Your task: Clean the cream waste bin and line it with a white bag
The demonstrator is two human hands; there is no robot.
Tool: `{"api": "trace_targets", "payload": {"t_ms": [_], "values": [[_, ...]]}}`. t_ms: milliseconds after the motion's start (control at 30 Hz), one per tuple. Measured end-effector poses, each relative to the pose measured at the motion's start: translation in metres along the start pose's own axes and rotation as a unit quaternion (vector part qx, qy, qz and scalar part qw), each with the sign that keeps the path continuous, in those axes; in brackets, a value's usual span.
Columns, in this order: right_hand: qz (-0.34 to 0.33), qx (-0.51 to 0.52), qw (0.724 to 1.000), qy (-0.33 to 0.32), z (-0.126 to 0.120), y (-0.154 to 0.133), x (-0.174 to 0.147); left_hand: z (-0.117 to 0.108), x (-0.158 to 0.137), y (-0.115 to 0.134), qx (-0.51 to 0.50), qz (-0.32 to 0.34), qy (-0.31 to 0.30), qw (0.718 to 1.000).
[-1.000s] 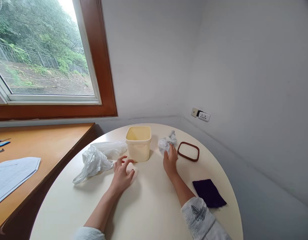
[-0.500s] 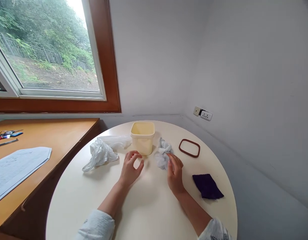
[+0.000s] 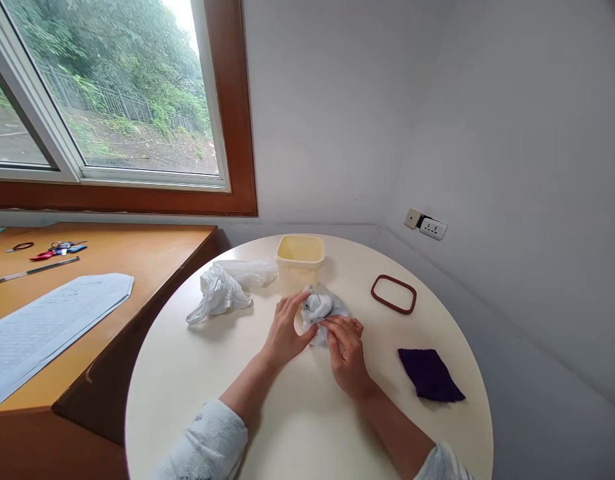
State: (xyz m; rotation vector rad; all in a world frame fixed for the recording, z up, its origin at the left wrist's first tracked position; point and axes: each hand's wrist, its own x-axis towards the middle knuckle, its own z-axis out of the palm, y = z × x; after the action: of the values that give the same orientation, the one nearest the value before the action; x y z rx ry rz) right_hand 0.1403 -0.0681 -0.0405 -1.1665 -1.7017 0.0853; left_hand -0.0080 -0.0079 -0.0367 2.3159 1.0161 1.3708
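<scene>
L fingers [image 3: 293,305], R fingers [image 3: 343,327] part-obsc. wht bundle [image 3: 318,308], tub [image 3: 301,272] part-hid

The round, cream worktop [image 3: 307,427] in front of me has a crumpled plastic bag [image 3: 220,292] at left, a yellow tub [image 3: 300,270] toward the back, and a brown frame [image 3: 414,301] and purple cloth [image 3: 430,375], apart, at right. Whether the bunched bag [image 3: 318,307] touches it, I can't tell.

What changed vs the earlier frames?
The knotted white bag came from right of the tub to in front of it, nearer the person. The left hand, free earlier, now touches it too, joining the right hand. Tub, other bag, brown frame and purple cloth stayed put.
</scene>
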Motion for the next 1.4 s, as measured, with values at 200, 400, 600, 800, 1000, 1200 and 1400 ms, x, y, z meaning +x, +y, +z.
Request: {"api": "trace_targets", "payload": {"t_ms": [200,400,600,800,1000,1200,1400], "values": [[0.013,0.002,1.0,-0.005,0.0,-0.002,0.0,-0.003,0.003,-0.001,-0.029,0.001,0.028,0.999],[0.022,-0.006,1.0,-0.02,-0.001,0.0,-0.001,-0.001,0.003,0.0,-0.14,-0.081,0.038,0.986],[0.044,-0.035,0.998,-0.042,0.0,0.003,0.001,-0.001,0.007,-0.001,-0.341,-0.244,0.021,0.908],[0.026,-0.056,0.997,-0.048,0.001,0.001,0.002,0.001,0.01,-0.003,-0.43,-0.292,0.001,0.855],[0.037,-0.046,0.997,-0.041,0.001,0.002,0.002,0.002,0.011,0.001,-0.484,-0.316,-0.034,0.816],[0.085,-0.012,0.996,0.008,0.0,0.006,0.003,0.001,0.009,0.0,-0.486,-0.308,-0.043,0.817],[0.089,0.006,0.996,0.022,0.001,0.008,0.003,0.001,0.008,0.003,-0.517,-0.331,-0.035,0.789]]}}
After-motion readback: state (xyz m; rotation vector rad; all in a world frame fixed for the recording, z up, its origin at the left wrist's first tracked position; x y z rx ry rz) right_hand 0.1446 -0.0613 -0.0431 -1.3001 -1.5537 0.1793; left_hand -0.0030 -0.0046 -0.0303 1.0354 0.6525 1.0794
